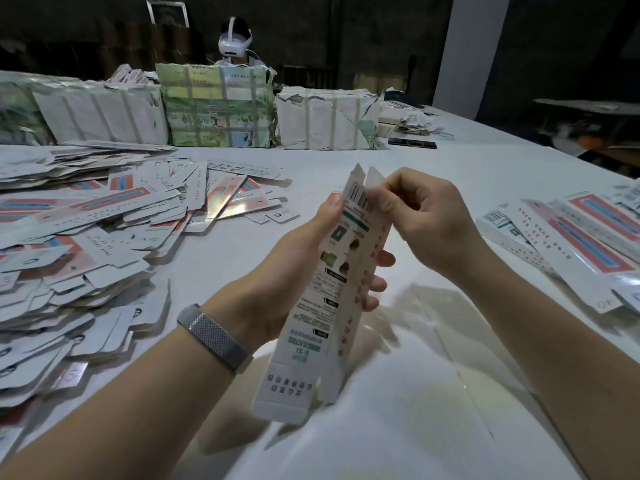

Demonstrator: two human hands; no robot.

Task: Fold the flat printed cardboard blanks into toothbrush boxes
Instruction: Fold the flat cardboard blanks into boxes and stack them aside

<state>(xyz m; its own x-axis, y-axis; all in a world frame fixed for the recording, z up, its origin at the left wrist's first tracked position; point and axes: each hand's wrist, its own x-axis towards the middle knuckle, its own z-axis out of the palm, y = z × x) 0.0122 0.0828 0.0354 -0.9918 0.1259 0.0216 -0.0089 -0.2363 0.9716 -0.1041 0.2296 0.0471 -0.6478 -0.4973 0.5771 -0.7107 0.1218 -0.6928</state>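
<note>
Head view: person holds one partly folded box blank (332,292) upright-ish, tilted, above the white table (450,168), centre frame. Left hand (294,268) wraps the blank's middle from behind, thumb on the printed face near the barcode end, fingertips (382,259) showing past the right edge. Metal mesh wristband (214,336) on the left wrist. Right hand (422,216) has fingers curled, pinching the small end flap (375,178) at the blank's top. The blank's bottom flap hangs free near the lower centre, over the table edge.

Left side of the table: big loose pile of flat blanks (86,244), overlapping, spreading towards the middle. Right side: a smaller batch of boxes (568,233) with red-blue stripes, lying side by side, near the right edge; can't tell if fully folded.

Far side of the table: row of wrapped, taped bundles (214,109), the green printed one in the middle, white ones either side. Behind them a second person wearing a white headset (233,45). Dark flat object (412,143) beside the right bundle, too small to identify.
</note>
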